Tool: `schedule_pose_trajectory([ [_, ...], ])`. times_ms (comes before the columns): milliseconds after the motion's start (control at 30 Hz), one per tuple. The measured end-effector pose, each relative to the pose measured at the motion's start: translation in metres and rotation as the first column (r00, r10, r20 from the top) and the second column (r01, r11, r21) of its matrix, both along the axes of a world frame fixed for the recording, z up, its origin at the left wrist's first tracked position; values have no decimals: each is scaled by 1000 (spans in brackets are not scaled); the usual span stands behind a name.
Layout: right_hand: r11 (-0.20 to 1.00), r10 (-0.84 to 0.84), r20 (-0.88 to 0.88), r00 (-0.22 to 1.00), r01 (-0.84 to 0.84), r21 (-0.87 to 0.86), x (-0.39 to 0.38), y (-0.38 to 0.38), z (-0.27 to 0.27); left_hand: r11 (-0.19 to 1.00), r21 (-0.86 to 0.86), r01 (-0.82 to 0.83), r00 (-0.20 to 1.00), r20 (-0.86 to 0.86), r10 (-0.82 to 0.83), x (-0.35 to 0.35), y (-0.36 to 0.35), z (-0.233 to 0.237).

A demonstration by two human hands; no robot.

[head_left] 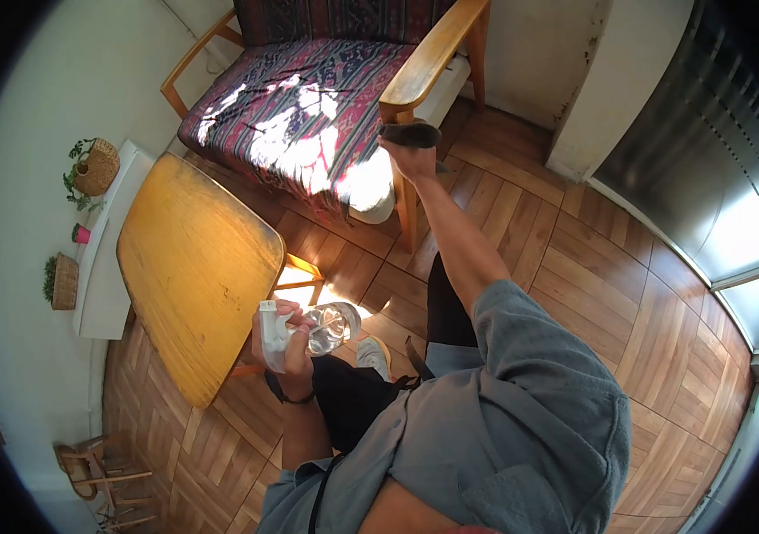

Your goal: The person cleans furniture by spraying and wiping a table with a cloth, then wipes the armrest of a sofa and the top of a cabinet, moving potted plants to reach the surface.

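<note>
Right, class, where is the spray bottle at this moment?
In the head view the spray bottle is left of centre, held in the left hand, beside the right edge of the wooden table.

right hand: dark item blurred, perhaps cloth; grip unclear.

The table was warm yellow-orange wood. Beyond it, the cushion bore woven bands of purple, red and dark blue. Left of the table, the shelf was white, its baskets tan, its pot pink. By the table's near edge, the bottle was clear with a white sprayer. The cloth was dark brown, and the floor was reddish-brown basket-weave parquet.
</note>
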State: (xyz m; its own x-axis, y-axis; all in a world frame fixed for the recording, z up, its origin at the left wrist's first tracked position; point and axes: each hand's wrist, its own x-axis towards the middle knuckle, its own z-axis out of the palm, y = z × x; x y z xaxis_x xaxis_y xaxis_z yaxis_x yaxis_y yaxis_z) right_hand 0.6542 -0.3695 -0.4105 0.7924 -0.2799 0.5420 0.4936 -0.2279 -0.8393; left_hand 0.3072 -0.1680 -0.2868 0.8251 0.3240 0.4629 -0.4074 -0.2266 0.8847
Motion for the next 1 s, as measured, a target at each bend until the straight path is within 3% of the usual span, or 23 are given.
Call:
schedule_pose_trajectory([
  [133,995,59,-108,992,-50,87,-11,-4,11,999,-18,-29,994,-108,27,-8,-7,-2],
  [233,997,75,-24,997,-75,30,-6,-3,8,998,-47,-47,993,-113,41,-3,-10,-6],
  [333,927,36,17,999,-40,372,-34,11,22,995,-76,-67,992,-113,59,9,-11,-18],
  [367,964,-196,-29,980,198,175,-28,23,-5,995,-79,-69,990,-125,59,12,-12,-21],
  [433,948,-314,159,936,299,111,-40,35,-5,994,-51,-94,985,-147,86,20,-17,-23],
  [467,944,-325,113,939,328,-14,-43,34,-6,993,-19,-114,982,-157,110,23,-20,-24],
  [567,883,-146,96,985,86,461,-14,36,1,995,0,-95,979,-179,93,31,-23,-24],
  [600,885,-221,-5,975,203,419,19,31,4,996,-11,-86,978,-191,82,31,-24,-23],
  [667,698,-76,-230,970,217,683,29,-8,63,996,20,-91,970,-223,93,35,-28,-20],
  [700,392,175,-255,951,170,904,12,-40,118,995,35,-96,966,-238,102,36,-28,-19],
  [733,354,75,-124,990,90,931,49,-51,111,996,45,-83,968,-235,91,38,-26,-20],
  [767,292,135,35,990,-73,954,56,-58,125,996,53,-70,969,-234,81,40,-23,-23],
  [867,336,83,89,993,-112,935,44,-45,130,997,37,-62,965,-254,70,46,-22,-25],
  [933,357,252,7,968,-99,929,32,-26,96,998,28,-52,960,-274,58,51,-21,-26],
  [1000,666,138,2,990,-94,740,6,-7,68,999,32,-28,955,-294,36,57,-19,-29],
])
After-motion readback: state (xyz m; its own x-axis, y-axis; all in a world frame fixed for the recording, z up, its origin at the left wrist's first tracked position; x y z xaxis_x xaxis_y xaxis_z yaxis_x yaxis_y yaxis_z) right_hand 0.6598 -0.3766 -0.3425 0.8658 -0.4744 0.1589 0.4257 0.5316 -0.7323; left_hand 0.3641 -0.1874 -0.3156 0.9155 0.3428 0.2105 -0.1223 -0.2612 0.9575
